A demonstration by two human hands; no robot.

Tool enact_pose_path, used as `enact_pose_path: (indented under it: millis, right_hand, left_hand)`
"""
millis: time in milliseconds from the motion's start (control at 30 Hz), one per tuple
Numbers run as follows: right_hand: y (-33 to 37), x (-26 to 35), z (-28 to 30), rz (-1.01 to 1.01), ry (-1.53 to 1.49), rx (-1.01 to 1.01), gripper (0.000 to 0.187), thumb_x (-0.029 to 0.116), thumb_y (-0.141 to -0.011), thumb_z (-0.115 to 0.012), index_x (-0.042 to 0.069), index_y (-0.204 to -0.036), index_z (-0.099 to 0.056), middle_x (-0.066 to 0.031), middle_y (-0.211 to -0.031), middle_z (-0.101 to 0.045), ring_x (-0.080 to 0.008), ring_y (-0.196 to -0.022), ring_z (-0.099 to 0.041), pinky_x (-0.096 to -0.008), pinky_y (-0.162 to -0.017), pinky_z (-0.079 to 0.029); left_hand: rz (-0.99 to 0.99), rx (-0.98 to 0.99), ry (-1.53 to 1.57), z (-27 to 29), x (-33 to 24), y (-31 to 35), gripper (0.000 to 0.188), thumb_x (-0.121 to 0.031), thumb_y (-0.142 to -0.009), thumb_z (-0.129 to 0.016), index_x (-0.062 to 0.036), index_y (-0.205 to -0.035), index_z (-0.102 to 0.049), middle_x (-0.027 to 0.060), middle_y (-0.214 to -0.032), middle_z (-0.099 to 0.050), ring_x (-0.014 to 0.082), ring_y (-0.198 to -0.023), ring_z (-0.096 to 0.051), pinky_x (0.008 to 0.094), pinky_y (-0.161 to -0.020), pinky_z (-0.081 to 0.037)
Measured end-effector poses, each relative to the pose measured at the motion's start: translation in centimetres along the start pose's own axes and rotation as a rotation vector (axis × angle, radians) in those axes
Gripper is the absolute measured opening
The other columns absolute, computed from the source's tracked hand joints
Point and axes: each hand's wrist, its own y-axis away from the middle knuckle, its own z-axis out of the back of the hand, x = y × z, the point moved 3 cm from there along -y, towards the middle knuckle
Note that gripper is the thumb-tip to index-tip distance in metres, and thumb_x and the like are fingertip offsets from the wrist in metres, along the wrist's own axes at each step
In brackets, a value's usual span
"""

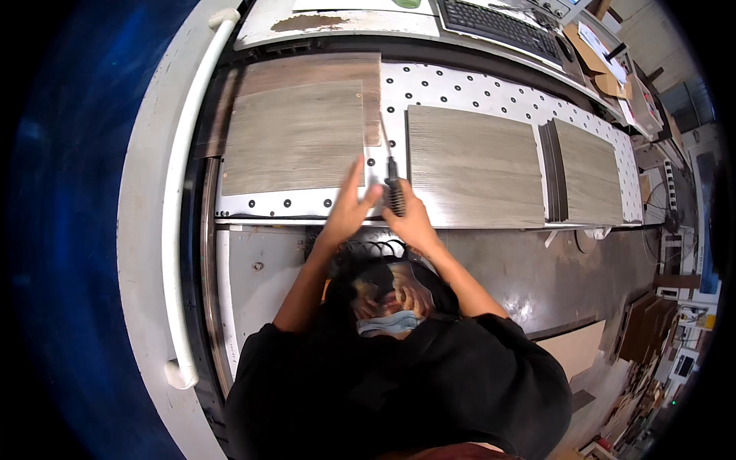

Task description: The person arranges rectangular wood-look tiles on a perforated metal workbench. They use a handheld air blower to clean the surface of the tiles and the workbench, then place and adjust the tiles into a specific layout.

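My right hand point(412, 217) is closed round the black ribbed handle of a tool point(394, 180) with a long thin shaft. The shaft points away from me, into the gap between two wood-grain boards; its exact kind I cannot make out. Slightly blurred, my left hand point(349, 215) has its fingers stretched out and holds nothing. It is by the near right corner of the grey-brown left board point(295, 142), and whether it touches the board I cannot tell. That board partly covers a browner panel point(372, 115). On the other side lies a similar right board point(475, 165).
The boards rest on a white bed dotted with black rollers point(429, 84). Farther right are dark stacked strips point(553, 172) and another board point(590, 172). A white rail point(180, 199) runs along the left. A keyboard point(498, 29) sits on the far shelf. Sheets point(575, 349) lean low right.
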Motion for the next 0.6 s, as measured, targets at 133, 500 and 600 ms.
enact_pose_path:
  millis: [133, 500, 600]
  right_hand:
    - [-0.9, -0.8, -3.5, 0.529, 0.28, 0.027, 0.09, 0.011, -0.081, -0.07, -0.005, -0.155, -0.021, -0.0301, -0.149, -0.042, -0.0418, -0.137, -0.045, -0.0409, -0.113, -0.039]
    - [-11.0, -6.9, 12.9, 0.293, -0.569, -0.57, 0.018, 0.016, -0.103, -0.057, 0.002, -0.104, -0.069, -0.0007, -0.082, -0.067, -0.0065, -0.07, -0.058, -0.0214, -0.062, -0.047]
    - [-12.5, -7.1, 12.5, 0.294, -0.547, -0.594, 0.019, 0.015, -0.103, -0.056, 0.002, -0.105, -0.07, -0.0011, -0.079, -0.066, -0.0064, -0.068, -0.058, -0.0214, -0.061, -0.047]
  left_hand:
    - [0.001, -0.069, 0.129, -1.5, -3.1, 0.9, 0.057, -0.024, -0.102, -0.06, 0.004, -0.148, -0.041, 0.0201, -0.147, -0.051, 0.0261, -0.14, -0.045, 0.039, -0.118, -0.031]
    - [0.31, 0.739, 0.247, 0.6, -3.4, 7.6, 0.041, -0.043, -0.096, -0.066, -0.0041, -0.083, -0.065, -0.0011, -0.069, -0.06, 0.0079, -0.064, -0.056, 0.0249, -0.063, -0.046]
    - [0.312, 0.806, 0.207, 0.7, -4.7, 8.1, 0.04, -0.041, -0.097, -0.065, -0.0037, -0.083, -0.064, -0.0014, -0.068, -0.059, 0.0078, -0.062, -0.054, 0.025, -0.058, -0.044]
